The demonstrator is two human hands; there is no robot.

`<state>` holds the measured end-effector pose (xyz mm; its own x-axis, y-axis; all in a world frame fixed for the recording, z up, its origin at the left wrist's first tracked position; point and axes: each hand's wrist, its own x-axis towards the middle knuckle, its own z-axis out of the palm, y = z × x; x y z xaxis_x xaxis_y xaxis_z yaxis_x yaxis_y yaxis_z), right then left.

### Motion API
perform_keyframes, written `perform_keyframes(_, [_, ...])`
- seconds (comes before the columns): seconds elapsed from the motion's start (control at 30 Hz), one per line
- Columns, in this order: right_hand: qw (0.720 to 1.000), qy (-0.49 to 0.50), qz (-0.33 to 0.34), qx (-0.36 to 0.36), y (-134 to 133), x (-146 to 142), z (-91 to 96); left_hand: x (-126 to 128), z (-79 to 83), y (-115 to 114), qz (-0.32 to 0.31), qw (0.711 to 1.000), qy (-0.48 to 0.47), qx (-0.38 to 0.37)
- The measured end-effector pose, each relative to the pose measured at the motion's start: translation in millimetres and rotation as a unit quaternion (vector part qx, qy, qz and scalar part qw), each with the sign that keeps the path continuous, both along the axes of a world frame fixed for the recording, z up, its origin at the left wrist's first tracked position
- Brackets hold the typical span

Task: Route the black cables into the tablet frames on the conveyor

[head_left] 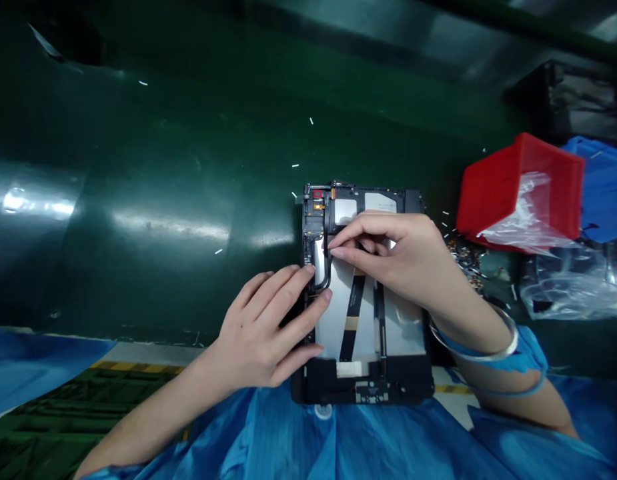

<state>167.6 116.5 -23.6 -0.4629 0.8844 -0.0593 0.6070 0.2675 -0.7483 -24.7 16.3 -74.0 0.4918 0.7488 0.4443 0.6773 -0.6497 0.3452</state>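
Observation:
An opened tablet point(403, 370) lies on the green bench near its front edge, its silver battery plates and black ribbon cable point(355, 313) showing. My left hand point(271, 327) rests on the tablet's left side with fingers spread, fingertips touching the frame beside a curved black cable point(327, 277). Over the tablet's upper middle, my right hand point(388, 247) has thumb and forefinger pinched together close to that cable. Whatever sits between those fingertips is too small to make out. Part of the tablet's right side is hidden under the right hand.
A red bin point(493, 193) holding a plastic bag of small white pieces stands at the right, beside a blue bin point(605, 190). Small metal parts point(468, 263) lie heaped near it, with clear plastic bags point(573, 283). White slivers are scattered over the green bench point(188, 167).

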Motion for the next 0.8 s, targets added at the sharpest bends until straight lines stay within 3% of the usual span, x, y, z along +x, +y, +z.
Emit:
perform_keyframes(0.27, [1.0, -0.017, 0.008, 0.008, 0, -2, 1.2, -3, -1.7, 3, -0.022, 0.999, 0.023, -0.006])
perform_keyframes(0.57, [0.999, -0.025, 0.019, 0.022, -1, -3, -0.2, -7, 5.5, 11, -0.09, 0.994, 0.058, -0.013])
perform_keyframes(0.8, [0.999, -0.032, 0.022, 0.03, -1, -4, 0.2, -8, 4.2, 12, -0.096, 0.994, 0.053, -0.018])
